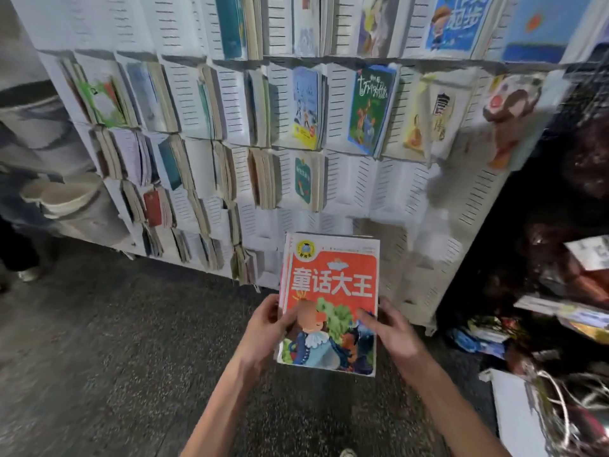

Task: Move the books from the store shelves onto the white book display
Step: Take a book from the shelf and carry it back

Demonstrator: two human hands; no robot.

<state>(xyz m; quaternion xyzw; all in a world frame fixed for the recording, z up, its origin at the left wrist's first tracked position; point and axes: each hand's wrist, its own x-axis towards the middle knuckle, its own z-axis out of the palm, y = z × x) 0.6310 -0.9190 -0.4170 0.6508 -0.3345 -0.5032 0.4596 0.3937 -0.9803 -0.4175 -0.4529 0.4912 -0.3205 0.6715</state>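
Paperbacks, a thin stack with a red cover, sit at 6 o'clock below the white book display. My left hand and right hand pinch the stack's lower side edges. I judge it light, floppy and glossy-slick, best held by those edges.

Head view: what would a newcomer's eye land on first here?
The red-covered book stack, held low in the centre by the left hand and right hand. Behind it rises the white book display, its slotted pockets mostly filled on the left, several lower right ones bare.
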